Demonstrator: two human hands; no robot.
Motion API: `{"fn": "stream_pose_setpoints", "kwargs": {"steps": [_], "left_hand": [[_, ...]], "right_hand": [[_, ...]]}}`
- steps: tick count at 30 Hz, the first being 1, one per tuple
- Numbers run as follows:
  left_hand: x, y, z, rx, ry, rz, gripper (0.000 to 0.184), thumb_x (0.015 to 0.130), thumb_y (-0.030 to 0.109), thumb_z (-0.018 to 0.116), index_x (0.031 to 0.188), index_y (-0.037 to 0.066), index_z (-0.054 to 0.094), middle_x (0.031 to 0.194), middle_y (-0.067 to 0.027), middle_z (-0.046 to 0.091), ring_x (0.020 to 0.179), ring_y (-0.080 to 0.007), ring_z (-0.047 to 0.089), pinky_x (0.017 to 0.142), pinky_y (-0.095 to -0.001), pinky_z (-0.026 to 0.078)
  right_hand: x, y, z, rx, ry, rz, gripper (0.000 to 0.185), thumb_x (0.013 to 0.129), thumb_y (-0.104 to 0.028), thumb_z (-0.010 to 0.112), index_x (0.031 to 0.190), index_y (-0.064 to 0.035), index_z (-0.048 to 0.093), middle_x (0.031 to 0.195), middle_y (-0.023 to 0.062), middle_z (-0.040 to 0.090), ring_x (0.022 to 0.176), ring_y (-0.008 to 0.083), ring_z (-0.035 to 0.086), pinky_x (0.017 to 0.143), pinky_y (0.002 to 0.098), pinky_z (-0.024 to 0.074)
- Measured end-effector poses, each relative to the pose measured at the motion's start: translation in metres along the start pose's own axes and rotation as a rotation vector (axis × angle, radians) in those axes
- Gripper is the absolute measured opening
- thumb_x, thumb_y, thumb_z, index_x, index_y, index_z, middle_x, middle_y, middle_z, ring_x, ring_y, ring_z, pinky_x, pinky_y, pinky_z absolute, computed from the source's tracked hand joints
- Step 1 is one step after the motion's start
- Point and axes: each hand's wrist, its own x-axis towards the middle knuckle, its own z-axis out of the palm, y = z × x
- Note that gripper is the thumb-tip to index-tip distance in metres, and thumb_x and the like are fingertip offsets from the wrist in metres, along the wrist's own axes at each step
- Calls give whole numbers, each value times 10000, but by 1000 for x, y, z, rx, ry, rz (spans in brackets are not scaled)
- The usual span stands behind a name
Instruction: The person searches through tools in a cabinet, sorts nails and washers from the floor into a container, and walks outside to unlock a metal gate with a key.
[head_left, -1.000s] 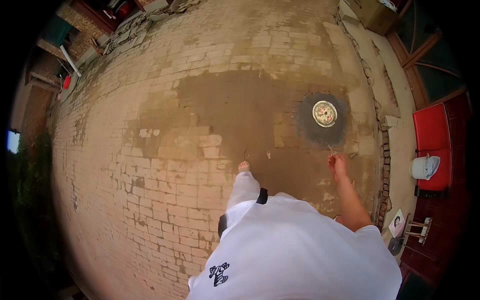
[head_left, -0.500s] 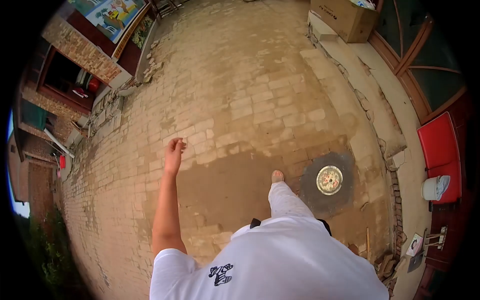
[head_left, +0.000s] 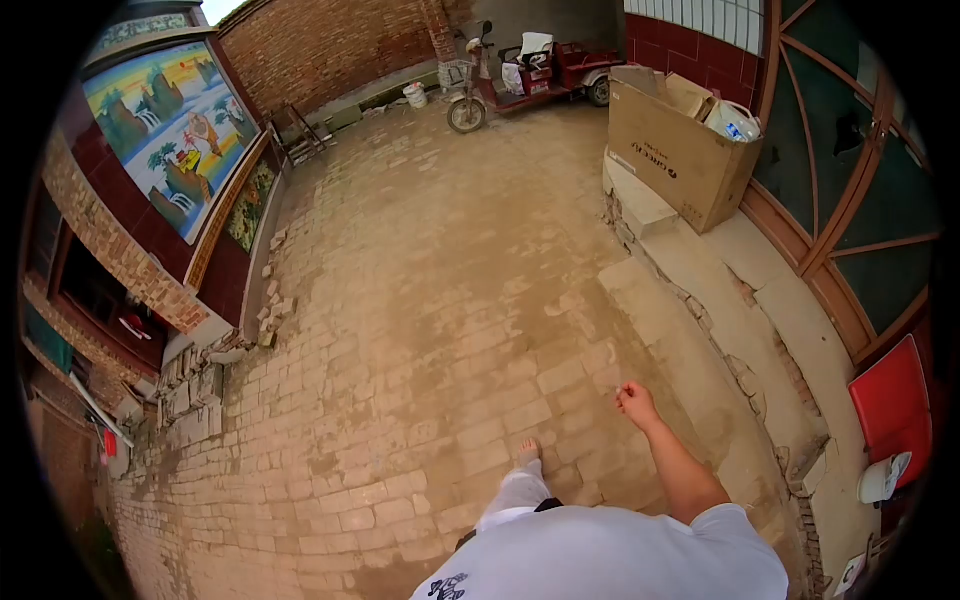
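Observation:
My right hand (head_left: 636,403) swings out in front of my body, over the paved yard (head_left: 440,330). Its fingers are curled in, and no object shows in them. The nearest thing is the stepped concrete ledge (head_left: 690,345) to its right; the hand appears apart from it. My left hand is out of view. Below, one bare foot (head_left: 529,448) is forward on the bricks, under a white trouser leg (head_left: 520,488).
A large cardboard box (head_left: 680,150) stands on the right-hand ledge, beside a glazed door (head_left: 840,190). Farther down are a red seat (head_left: 893,405) and white bucket (head_left: 880,480). A red three-wheeler (head_left: 540,85) is parked at the far end. Loose bricks (head_left: 272,305) line the left wall.
My view has tilted up and moved forward, bringing the three-wheeler into sight. The left hand has left the view and the right hand has come in. The round cover has gone out of view.

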Motion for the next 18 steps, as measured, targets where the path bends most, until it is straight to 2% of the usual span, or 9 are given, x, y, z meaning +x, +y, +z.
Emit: {"fn": "stream_pose_setpoints", "kwargs": {"steps": [3, 5, 6, 8, 9, 11, 13, 15, 18], "left_hand": [[-8, 179, 36, -49, 77, 7, 192, 871, 176, 478, 933, 13, 557, 710, -136, 597, 546, -218, 551, 467, -353, 413], [-12, 351, 81, -84, 39, 247, 185, 865, 169, 477, 917, 11, 559, 688, -145, 596, 515, -226, 549, 437, -360, 409], [-19, 448, 112, -94, -7, 412, 182, 862, 165, 477, 909, 10, 560, 677, -149, 595, 500, -230, 548, 422, -364, 407], [-164, 641, 193, -20, -190, 803, 196, 872, 166, 501, 990, 17, 549, 839, -116, 632, 694, -194, 603, 558, -328, 469], [-197, 731, 234, 43, -295, 963, 284, 887, 208, 487, 1092, 15, 518, 908, -117, 630, 793, -216, 610, 684, -351, 494], [-312, 869, 309, 19, -441, 1206, 310, 905, 253, 490, 1108, 21, 522, 914, -89, 635, 813, -191, 603, 739, -314, 477], [-405, 946, 363, 87, -466, 1446, 271, 911, 243, 498, 1037, 9, 551, 897, -85, 638, 805, -168, 599, 724, -301, 475], [-463, 1016, 417, 175, -468, 1671, 277, 910, 239, 507, 1033, -4, 555, 885, -90, 640, 813, -165, 599, 737, -300, 474], [-402, 1075, 479, 391, -443, 1486, 286, 892, 219, 519, 1032, -28, 555, 867, -113, 639, 805, -174, 607, 730, -300, 485]], "right_hand": [[76, 94, -40, -212, 203, 361, 82, 876, -38, 459, 893, -1, 530, 809, 114, 595, 646, 195, 578, 567, 313, 506], [66, 153, -83, 160, 319, 648, 234, 814, -127, 574, 927, 77, 557, 850, 190, 600, 648, 250, 599, 569, 309, 524], [56, 166, -95, 104, 444, 838, 158, 796, -154, 594, 862, -14, 628, 721, 110, 615, 593, 204, 595, 536, 329, 504], [38, 215, -134, -1366, -318, 665, 110, 699, -338, 646, 705, -239, 695, 588, -39, 625, 573, 153, 616, 487, 342, 448], [36, 218, -139, -1431, -351, 727, 122, 715, -331, 633, 721, -223, 688, 599, -25, 622, 570, 161, 611, 484, 345, 448], [81, 183, -138, -581, 221, 1212, 144, 745, -317, 608, 754, -189, 674, 621, 4, 616, 566, 175, 599, 477, 352, 449], [166, 157, -135, 229, 812, 1310, 166, 776, -303, 583, 786, -156, 659, 643, 33, 610, 562, 190, 587, 470, 359, 449], [273, 131, -134, 385, 877, 1274, 189, 807, -290, 558, 819, -123, 645, 665, 61, 603, 557, 205, 576, 463, 365, 450], [490, 106, -124, 439, 756, 1087, 222, 852, -269, 521, 868, -73, 624, 698, 104, 594, 551, 227, 558, 452, 375, 450]]}}
